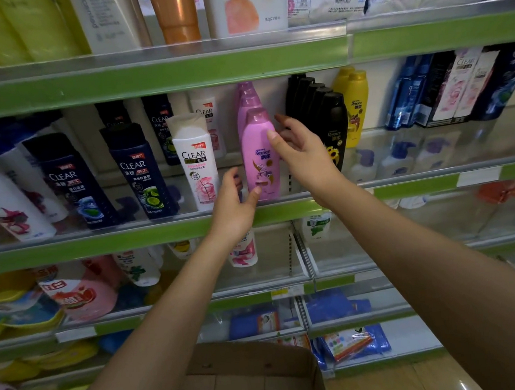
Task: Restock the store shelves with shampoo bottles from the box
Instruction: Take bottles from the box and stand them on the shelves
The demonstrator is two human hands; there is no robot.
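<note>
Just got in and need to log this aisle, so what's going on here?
A person is restocking shampoo. Both hands are at the front pink bottle on the middle shelf: the left hand touches its base, the right hand its upper side, fingers fairly straight. It stands upright between a white Clear bottle and black bottles. An open cardboard box sits below.

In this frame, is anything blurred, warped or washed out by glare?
Head view: wide-angle bending curves the shelf edge; top-shelf goods and the far left are soft; the clear shelf guards show hazy reflections; the pink bottle and both hands stay sharp.
</note>
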